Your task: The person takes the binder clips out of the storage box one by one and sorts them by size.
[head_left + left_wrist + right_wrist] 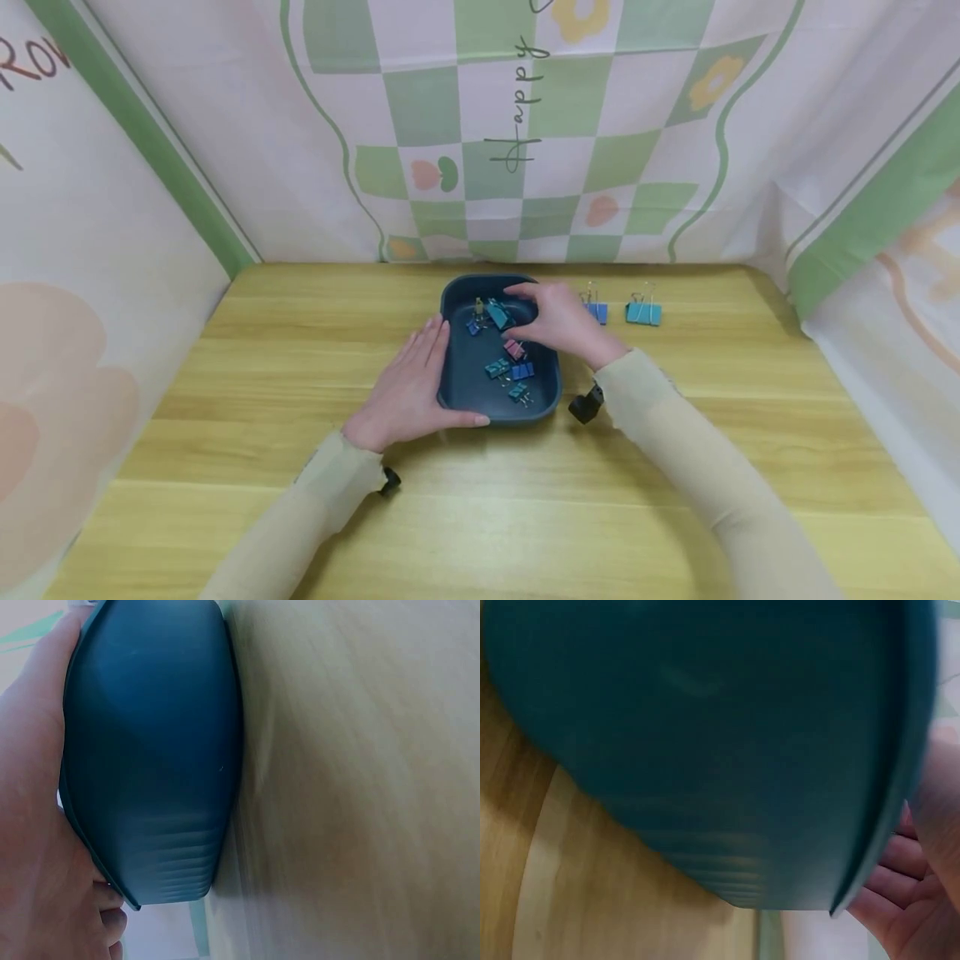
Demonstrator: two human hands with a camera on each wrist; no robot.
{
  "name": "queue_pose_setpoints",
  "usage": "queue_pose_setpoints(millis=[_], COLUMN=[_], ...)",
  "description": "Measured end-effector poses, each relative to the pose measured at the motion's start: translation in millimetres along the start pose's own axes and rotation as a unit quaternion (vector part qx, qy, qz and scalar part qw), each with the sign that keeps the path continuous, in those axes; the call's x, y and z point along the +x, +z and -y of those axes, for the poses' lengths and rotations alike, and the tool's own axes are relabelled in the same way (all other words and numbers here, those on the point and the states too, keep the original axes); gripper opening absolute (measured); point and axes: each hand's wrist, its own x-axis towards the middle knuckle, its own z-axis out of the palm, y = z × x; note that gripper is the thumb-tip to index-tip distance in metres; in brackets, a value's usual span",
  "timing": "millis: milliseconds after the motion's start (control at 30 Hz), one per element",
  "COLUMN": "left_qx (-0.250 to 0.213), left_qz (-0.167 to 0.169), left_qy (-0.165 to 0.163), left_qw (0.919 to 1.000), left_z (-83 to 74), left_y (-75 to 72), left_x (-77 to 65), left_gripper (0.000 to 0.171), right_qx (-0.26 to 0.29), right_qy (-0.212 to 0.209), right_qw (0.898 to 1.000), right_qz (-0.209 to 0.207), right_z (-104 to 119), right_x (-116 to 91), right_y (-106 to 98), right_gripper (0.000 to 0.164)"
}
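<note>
A dark teal tray (465, 400) sits on the table with several binder clips in it. My left hand (408, 387) rests against its left side, fingers straight along the rim and thumb along the front edge. My right hand (558, 321) reaches over the right rim, thumb and index finger spread apart beside a large teal binder clip (497, 314). Close by lie a small blue clip (473, 327) and a gold clip (478, 306). Nearer the front are a pink clip (514, 349), a blue clip (522, 372) and two teal clips. In the right wrist view, the tray wall hides the fingertips.
Right of the tray, a blue binder clip (597, 313), partly behind my right hand, and a teal binder clip (643, 313) stand on the wooden table (525, 517). A checked curtain (495, 167) hangs along the table's back edge, with more cloth at both sides.
</note>
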Motion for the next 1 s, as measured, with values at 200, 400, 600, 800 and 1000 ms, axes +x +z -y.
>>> queue_pose_setpoints(millis=[200, 400, 600, 800, 1000], left_qx=[0.001, 0.000, 0.001, 0.004, 0.005], left_qz=[0.003, -0.003, -0.001, -0.002, -0.002], left_qy=[0.000, 0.008, 0.006, 0.004, 0.005], left_qw=[1.0000, 1.0000, 1.0000, 1.0000, 1.0000], left_z=[1.6, 1.5, 1.1, 2.2, 2.7], left_y=[0.3, -0.7, -1.5, -0.2, 0.5], left_x=[-0.3, -0.4, -0.7, -0.5, 0.1], left_gripper=[0.141, 0.140, 0.140, 0.140, 0.140], right_qx=[-0.005, -0.004, -0.014, -0.041, -0.071], right_qy=[-0.001, -0.006, -0.014, -0.022, -0.026], right_qw=[1.000, 1.000, 1.000, 0.999, 0.997], right_qz=[0.008, 0.005, 0.000, -0.011, -0.017], right_z=[-2, -4, -6, -5, -5], right_x=[10, 19, 24, 24, 24], right_y=[8, 14, 21, 27, 33], right_gripper=[0.070, 0.064, 0.052, 0.038, 0.027])
